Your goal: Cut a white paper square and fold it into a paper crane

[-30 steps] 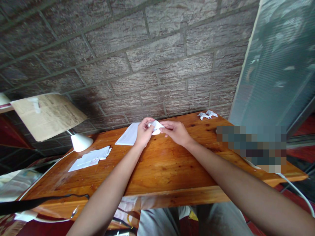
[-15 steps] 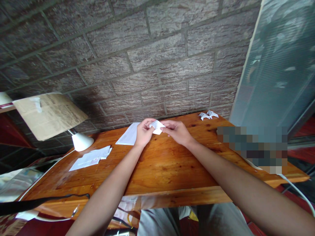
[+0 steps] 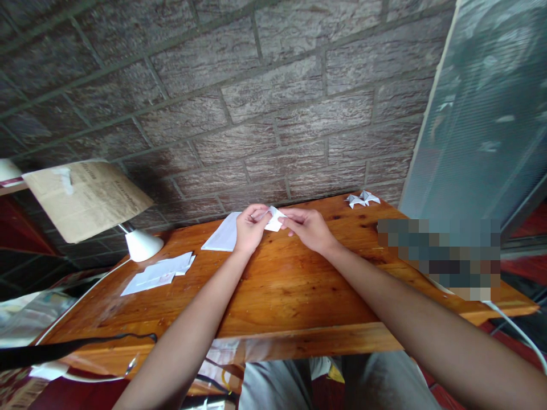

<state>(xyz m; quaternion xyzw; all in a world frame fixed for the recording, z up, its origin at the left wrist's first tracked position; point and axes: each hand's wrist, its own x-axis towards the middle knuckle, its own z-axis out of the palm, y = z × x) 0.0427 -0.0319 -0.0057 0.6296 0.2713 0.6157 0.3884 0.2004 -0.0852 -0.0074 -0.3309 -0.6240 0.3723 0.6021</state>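
Both my hands meet at the far side of a wooden table [image 3: 273, 290], pinching one small folded white paper piece [image 3: 275, 220] between them. My left hand [image 3: 249, 229] grips its left side with curled fingers. My right hand [image 3: 306, 228] pinches its right edge. The paper is held just above the table top. Right behind my left hand lies a flat white sheet [image 3: 222, 233].
Several loose white paper slips [image 3: 159, 272] lie at the left, by a white lamp base [image 3: 142, 245] with a taped paper shade [image 3: 85, 196]. Two folded paper figures [image 3: 361, 199] sit at the far right corner. A brick wall stands close behind. A black cable [image 3: 85, 341] crosses the near left edge.
The folded paper has shrunk in outline and turned a little between my fingers. My hands stay in nearly the same spot.
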